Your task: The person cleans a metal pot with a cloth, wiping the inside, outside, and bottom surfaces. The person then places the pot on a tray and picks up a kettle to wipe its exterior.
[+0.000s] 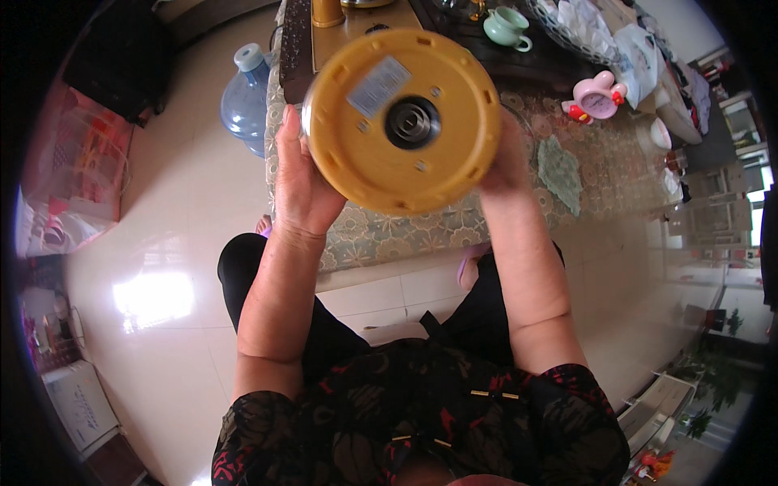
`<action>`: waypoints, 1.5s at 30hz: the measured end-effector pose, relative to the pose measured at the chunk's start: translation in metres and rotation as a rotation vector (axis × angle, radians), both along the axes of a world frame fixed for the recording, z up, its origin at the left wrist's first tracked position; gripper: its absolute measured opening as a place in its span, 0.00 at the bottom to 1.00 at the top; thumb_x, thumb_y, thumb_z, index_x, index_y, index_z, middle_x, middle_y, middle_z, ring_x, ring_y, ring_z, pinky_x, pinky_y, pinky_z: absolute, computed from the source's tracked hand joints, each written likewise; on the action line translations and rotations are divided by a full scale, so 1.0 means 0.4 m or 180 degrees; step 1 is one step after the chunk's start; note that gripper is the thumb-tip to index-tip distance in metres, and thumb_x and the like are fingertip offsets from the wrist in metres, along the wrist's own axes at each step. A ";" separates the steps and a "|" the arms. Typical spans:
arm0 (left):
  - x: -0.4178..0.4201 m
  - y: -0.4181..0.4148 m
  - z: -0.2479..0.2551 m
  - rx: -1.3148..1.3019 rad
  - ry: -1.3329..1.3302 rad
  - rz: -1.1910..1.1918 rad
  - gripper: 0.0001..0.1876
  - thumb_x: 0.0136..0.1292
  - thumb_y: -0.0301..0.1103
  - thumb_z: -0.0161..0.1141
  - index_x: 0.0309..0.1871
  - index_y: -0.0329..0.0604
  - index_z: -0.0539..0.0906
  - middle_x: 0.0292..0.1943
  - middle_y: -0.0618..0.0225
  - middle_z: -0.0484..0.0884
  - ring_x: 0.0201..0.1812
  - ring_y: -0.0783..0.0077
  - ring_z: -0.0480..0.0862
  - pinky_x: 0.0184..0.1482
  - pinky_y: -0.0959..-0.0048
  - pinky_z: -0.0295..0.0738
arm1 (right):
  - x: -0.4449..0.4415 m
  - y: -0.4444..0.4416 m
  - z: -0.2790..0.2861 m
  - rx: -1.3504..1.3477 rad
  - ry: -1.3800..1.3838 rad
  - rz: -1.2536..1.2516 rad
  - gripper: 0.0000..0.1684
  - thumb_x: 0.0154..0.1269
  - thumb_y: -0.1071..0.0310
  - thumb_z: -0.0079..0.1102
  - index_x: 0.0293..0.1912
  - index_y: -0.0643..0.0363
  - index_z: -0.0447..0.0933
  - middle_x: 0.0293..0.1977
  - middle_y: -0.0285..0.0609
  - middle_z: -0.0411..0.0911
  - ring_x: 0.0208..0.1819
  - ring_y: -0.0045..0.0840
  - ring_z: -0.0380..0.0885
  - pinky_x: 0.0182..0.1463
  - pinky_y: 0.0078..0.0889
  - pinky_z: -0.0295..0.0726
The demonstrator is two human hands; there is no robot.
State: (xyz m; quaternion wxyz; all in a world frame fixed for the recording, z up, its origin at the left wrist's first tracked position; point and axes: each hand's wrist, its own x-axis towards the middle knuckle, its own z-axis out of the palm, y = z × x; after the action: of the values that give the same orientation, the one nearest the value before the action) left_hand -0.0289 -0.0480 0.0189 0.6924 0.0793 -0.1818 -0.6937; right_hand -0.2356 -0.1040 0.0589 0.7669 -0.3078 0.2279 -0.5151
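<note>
An electric kettle [450, 173] is held up over the table, its round yellow plastic underside facing me. A dark connector socket sits at the centre of that base, and a printed label is stuck beside it. My left hand [307, 182] grips the left side, thumb up along the rim. On the right side, my right hand [509, 152] holds it too; this hand is blurred and partly hidden behind the base. The kettle's upper body is hidden behind its base.
A dark tea tray with a pale green ceramic pitcher [507, 27] lies beyond. On the patterned tablecloth [389, 234] are a pink alarm clock [597, 98] and a green cloth [558, 173]. A large water bottle [246, 100] stands left of the table.
</note>
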 end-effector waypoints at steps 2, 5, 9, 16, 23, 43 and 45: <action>0.007 0.003 0.009 0.0405 -0.0339 -0.0323 0.31 0.74 0.57 0.44 0.60 0.36 0.75 0.55 0.56 0.80 0.57 0.62 0.79 0.61 0.62 0.73 | -0.031 0.011 0.025 -0.0161 0.0456 -0.0008 0.19 0.70 0.56 0.54 0.52 0.59 0.79 0.45 0.36 0.82 0.46 0.16 0.80 0.52 0.22 0.77; 0.017 0.011 -0.004 0.0632 -0.0565 -0.0660 0.29 0.74 0.55 0.46 0.58 0.33 0.77 0.49 0.56 0.84 0.51 0.64 0.83 0.58 0.65 0.76 | -0.038 0.027 0.050 -0.0651 0.1176 -0.0159 0.17 0.69 0.56 0.57 0.48 0.58 0.81 0.40 0.33 0.82 0.42 0.13 0.79 0.48 0.20 0.76; 0.001 0.022 -0.016 0.0460 -0.0671 -0.0666 0.23 0.75 0.46 0.49 0.56 0.33 0.77 0.49 0.57 0.84 0.48 0.66 0.84 0.55 0.68 0.78 | -0.064 -0.030 0.023 -0.0586 0.1410 -0.0061 0.15 0.69 0.56 0.59 0.46 0.56 0.81 0.37 0.31 0.82 0.37 0.12 0.78 0.43 0.18 0.75; -0.029 0.038 0.006 0.0310 -0.1581 0.0145 0.19 0.72 0.46 0.54 0.47 0.36 0.80 0.38 0.68 0.84 0.38 0.77 0.82 0.44 0.75 0.77 | -0.058 -0.057 0.015 -0.0968 0.1883 -0.1042 0.15 0.70 0.57 0.58 0.45 0.60 0.77 0.37 0.42 0.82 0.34 0.21 0.82 0.38 0.22 0.80; -0.051 0.075 0.058 -0.0058 -0.3107 0.0457 0.20 0.71 0.47 0.57 0.40 0.35 0.82 0.29 0.68 0.82 0.28 0.76 0.83 0.32 0.76 0.78 | -0.094 -0.013 0.106 -0.1555 0.0001 -0.1623 0.16 0.72 0.63 0.53 0.52 0.63 0.71 0.44 0.55 0.81 0.46 0.34 0.83 0.58 0.42 0.80; -0.033 0.051 0.062 0.0312 -0.3485 0.2103 0.19 0.76 0.44 0.48 0.44 0.35 0.80 0.31 0.74 0.78 0.31 0.83 0.74 0.33 0.79 0.69 | 0.120 0.137 0.018 -0.5313 0.3797 -0.1811 0.20 0.61 0.66 0.64 0.53 0.59 0.79 0.59 0.44 0.75 0.62 0.36 0.73 0.67 0.45 0.68; -0.013 0.056 0.049 0.0022 -0.3669 0.2129 0.18 0.77 0.41 0.46 0.43 0.35 0.81 0.31 0.75 0.79 0.32 0.83 0.74 0.33 0.79 0.69 | 0.114 0.124 0.023 -0.5243 0.3780 -0.1873 0.19 0.61 0.70 0.64 0.53 0.58 0.80 0.59 0.43 0.76 0.62 0.36 0.73 0.69 0.43 0.67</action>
State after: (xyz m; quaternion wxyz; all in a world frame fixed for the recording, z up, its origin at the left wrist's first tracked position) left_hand -0.0339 -0.0257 0.0385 0.6620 0.4919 -0.4863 -0.2887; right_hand -0.1900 -0.0544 0.0682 -0.0683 -0.8683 0.2122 -0.4431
